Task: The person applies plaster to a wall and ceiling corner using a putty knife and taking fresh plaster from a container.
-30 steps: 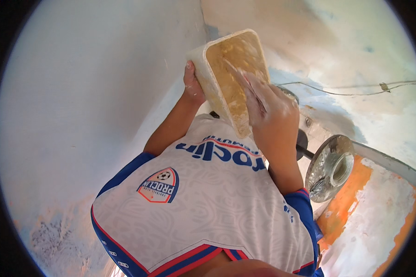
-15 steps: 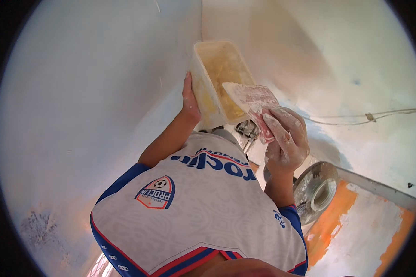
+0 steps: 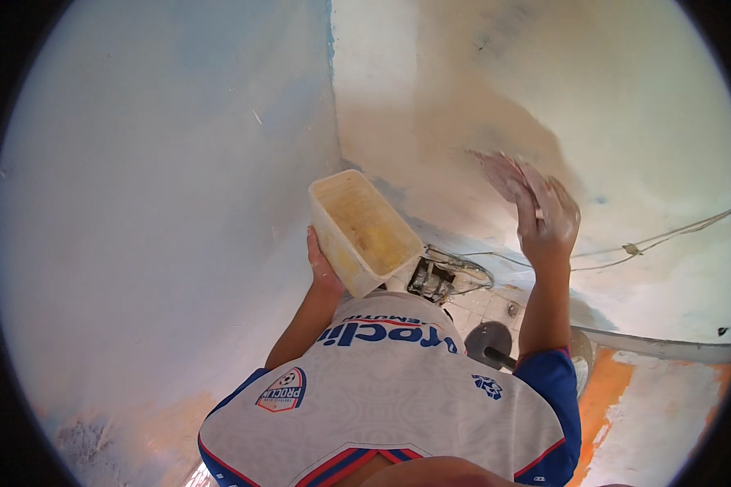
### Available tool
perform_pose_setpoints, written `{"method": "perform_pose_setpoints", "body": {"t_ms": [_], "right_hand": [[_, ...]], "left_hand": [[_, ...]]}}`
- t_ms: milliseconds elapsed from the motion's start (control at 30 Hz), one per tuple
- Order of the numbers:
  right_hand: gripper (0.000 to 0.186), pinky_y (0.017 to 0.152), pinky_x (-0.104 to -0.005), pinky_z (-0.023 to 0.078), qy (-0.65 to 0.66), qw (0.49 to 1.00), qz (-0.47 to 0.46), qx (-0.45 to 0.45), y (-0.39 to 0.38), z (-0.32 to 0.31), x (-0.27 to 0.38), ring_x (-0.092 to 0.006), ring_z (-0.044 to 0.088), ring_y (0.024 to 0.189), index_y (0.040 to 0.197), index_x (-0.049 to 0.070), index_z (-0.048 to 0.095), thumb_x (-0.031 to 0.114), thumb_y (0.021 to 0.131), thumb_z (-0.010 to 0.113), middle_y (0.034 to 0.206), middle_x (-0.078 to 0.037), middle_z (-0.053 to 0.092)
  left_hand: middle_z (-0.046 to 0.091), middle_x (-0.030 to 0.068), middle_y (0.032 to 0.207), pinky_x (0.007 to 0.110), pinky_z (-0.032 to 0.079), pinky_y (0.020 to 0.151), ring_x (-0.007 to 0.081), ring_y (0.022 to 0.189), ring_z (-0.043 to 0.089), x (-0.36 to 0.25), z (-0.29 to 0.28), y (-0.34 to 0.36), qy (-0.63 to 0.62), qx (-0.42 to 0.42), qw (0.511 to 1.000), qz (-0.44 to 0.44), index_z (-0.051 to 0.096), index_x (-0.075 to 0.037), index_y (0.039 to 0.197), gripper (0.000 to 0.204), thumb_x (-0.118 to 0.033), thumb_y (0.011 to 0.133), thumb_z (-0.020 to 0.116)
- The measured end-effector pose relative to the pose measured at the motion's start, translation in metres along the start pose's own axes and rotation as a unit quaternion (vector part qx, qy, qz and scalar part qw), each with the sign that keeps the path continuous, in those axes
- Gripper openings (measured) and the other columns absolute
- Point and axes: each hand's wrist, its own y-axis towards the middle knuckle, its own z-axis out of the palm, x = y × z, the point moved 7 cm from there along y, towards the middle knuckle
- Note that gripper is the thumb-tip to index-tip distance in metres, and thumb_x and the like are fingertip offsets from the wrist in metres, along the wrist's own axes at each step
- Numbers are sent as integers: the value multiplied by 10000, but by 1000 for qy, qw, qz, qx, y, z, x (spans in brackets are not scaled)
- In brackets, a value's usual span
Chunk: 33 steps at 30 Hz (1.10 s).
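Observation:
My left hand [image 3: 323,261] grips the left side of a tilted, translucent plastic tub [image 3: 345,261]. Yellowish residue coats the inside of the tub. My right hand [image 3: 551,217], smeared with pale plaster, is wrapped round a flat reddish putty knife [image 3: 503,174] caked with the same paste. The blade is up against, or very near, the right-hand wall [image 3: 455,105], by a damp-looking brownish patch. Motion blurs the blade a little, so whether it touches cannot be told.
A left wall [image 3: 162,203] meets the right one in a corner ahead. Thin cables [image 3: 633,248] run along the right wall. Below the tub lies a dark, plaster-spattered object [image 3: 432,280]. A dark round thing [image 3: 489,342] stands near my right elbow, beside an orange-and-white surface [image 3: 638,406].
The putty knife has left the tub's mouth and moved up and right to the wall in my right hand. My left hand has brought the tub lower and closer to my body.

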Motion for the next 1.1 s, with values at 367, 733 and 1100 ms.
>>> {"method": "perform_pose_setpoints", "body": {"t_ms": [367,733,1100], "right_hand": [[388,792,-418,596,-36,994,-102,-25,133,19,0,-342,741,941,1293,129,690,79,909,720,1051,-139,766],[315,822,-371,592,156,975,71,-138,198,-47,11,-355,753,921,1244,59,725,112,933,727,1097,-203,759],[270,706,-307,575,70,979,34,-188,210,-83,33,-173,712,750,1211,32,728,100,950,723,967,-126,774]], "left_hand": [[479,122,1571,509,398,1185,346,1418,479,-19,35,28,10,43,999,-22,391,-152,1594,800,-708,1026,306],[494,104,1551,493,397,1181,325,1401,494,-27,27,56,1,75,995,-61,405,-166,1581,756,-687,1035,350],[493,113,1550,497,419,1170,326,1402,500,-41,39,68,2,109,991,-76,383,-162,1591,752,-674,1042,345]]}}
